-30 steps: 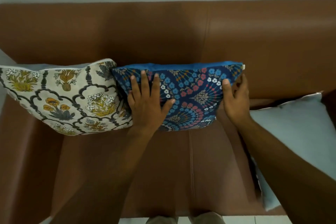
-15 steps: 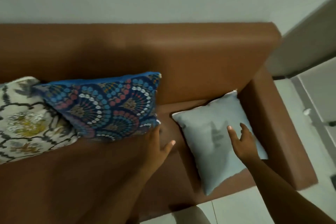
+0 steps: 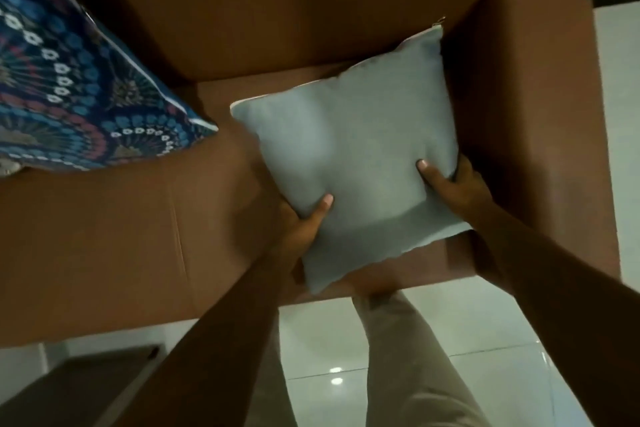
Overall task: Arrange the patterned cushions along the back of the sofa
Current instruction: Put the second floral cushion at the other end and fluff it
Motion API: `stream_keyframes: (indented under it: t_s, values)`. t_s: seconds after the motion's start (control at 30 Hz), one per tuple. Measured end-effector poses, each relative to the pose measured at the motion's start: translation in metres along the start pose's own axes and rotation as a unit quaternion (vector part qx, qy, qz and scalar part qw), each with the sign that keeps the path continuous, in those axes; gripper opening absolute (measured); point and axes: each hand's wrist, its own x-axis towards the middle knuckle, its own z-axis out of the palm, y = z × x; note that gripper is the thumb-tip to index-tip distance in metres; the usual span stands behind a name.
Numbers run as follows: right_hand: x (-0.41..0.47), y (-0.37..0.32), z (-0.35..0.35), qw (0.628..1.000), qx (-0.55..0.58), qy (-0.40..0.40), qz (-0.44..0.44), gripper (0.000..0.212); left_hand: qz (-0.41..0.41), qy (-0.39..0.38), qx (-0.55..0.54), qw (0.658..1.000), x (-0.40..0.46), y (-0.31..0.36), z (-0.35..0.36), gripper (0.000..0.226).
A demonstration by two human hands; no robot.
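Observation:
A plain pale grey-blue cushion [image 3: 353, 156] lies at the right end of the brown sofa seat [image 3: 104, 236], its far corner against the backrest [image 3: 294, 10] and armrest. My left hand [image 3: 301, 225] grips its near-left edge, thumb on top. My right hand [image 3: 450, 184] grips its near-right edge, thumb on top, fingers underneath. The blue patterned cushion [image 3: 69, 97] leans against the backrest at the left, apart from both hands. The cream floral cushion is out of view.
The sofa's right armrest [image 3: 540, 114] stands close beside the grey cushion. White glossy floor tiles [image 3: 485, 374] lie in front of the sofa. A dark low surface [image 3: 69, 388] shows at the bottom left. My legs are below the sofa's front edge.
My hands left the blue patterned cushion, reached right, and now both grip the plain grey-blue cushion. The view has swung right and down.

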Motion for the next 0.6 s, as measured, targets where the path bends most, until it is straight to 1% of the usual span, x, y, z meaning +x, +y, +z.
stream_keyframes:
  t_s: [0.07, 0.17, 0.27, 0.3, 0.4, 0.43, 0.47, 0.53, 0.57, 0.6]
  values:
    - [-0.008, -0.008, -0.007, 1.000, 0.003, -0.025, -0.001, 0.120, -0.042, 0.001, -0.024, 0.999, -0.011, 0.007, -0.002, 0.081]
    - [-0.030, -0.031, -0.033, 0.998, 0.006, -0.050, -0.043, 0.095, -0.056, 0.014, -0.027, 0.998, -0.023, 0.041, -0.033, 0.088]
    - [-0.058, -0.055, -0.070, 0.989, 0.076, -0.063, -0.111, 0.081, -0.061, 0.008, -0.005, 0.998, -0.028, 0.090, -0.084, 0.096]
    - [-0.069, -0.066, -0.084, 0.981, 0.117, -0.072, -0.138, 0.075, -0.058, 0.000, -0.012, 0.998, -0.032, 0.108, -0.101, 0.093]
    - [-0.092, -0.103, -0.120, 0.952, 0.196, -0.088, -0.217, 0.070, -0.020, -0.007, -0.048, 0.999, -0.041, 0.166, -0.145, 0.056]
    - [-0.095, -0.114, -0.128, 0.943, 0.216, -0.091, -0.237, 0.071, -0.008, -0.001, -0.057, 0.998, -0.042, 0.184, -0.156, 0.053]
    - [-0.097, -0.125, -0.135, 0.930, 0.242, -0.094, -0.260, 0.075, 0.005, 0.009, -0.072, 0.997, -0.040, 0.198, -0.166, 0.056]
    - [-0.092, -0.146, -0.143, 0.902, 0.300, -0.092, -0.296, 0.081, 0.042, 0.042, -0.121, 0.991, -0.031, 0.219, -0.179, 0.079]
    - [-0.086, -0.154, -0.143, 0.890, 0.319, -0.085, -0.314, 0.075, 0.055, 0.066, -0.156, 0.984, -0.025, 0.224, -0.182, 0.087]
    - [-0.078, -0.163, -0.140, 0.885, 0.320, -0.064, -0.333, 0.063, 0.067, 0.089, -0.195, 0.975, -0.018, 0.228, -0.183, 0.085]
